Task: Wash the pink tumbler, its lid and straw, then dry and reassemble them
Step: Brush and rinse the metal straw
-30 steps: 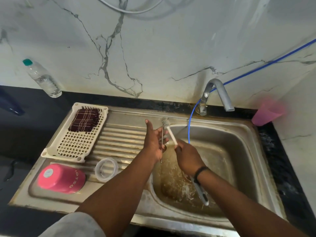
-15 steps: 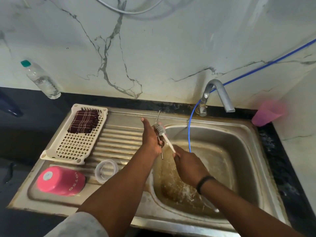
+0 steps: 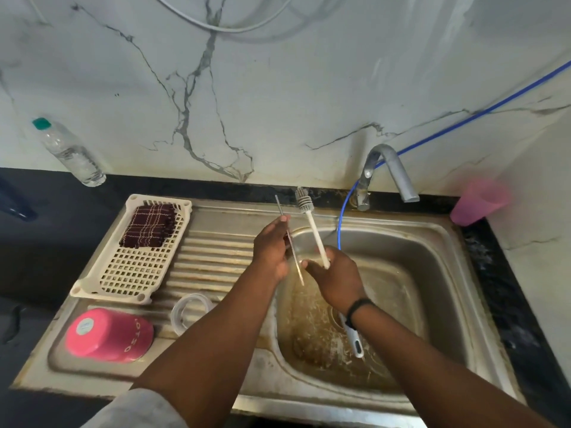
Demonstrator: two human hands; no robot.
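1. Presently, the left hand [image 3: 272,248] grips the metal straw [image 3: 290,242] over the sink [image 3: 448,242]; the right hand [image 3: 335,278] is closed on the bottle brush [image 3: 312,223], bristles clear of the straw.
2. The pink tumbler [image 3: 108,335] lies inverted on the drainboard, the clear lid [image 3: 190,312] just beside it.
3. Risk: wet fingers may let the thin straw slip into the dirty basin, likely fouling it.
4. Risk: the brush looks wider than the straw's bore, so the inside may stay unwashed.

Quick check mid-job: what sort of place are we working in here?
Most likely a home kitchen wash area: a stainless steel sink with ribbed drainboard, a grey metal tap against a white marble-veined wall, and a cream plastic drying rack.
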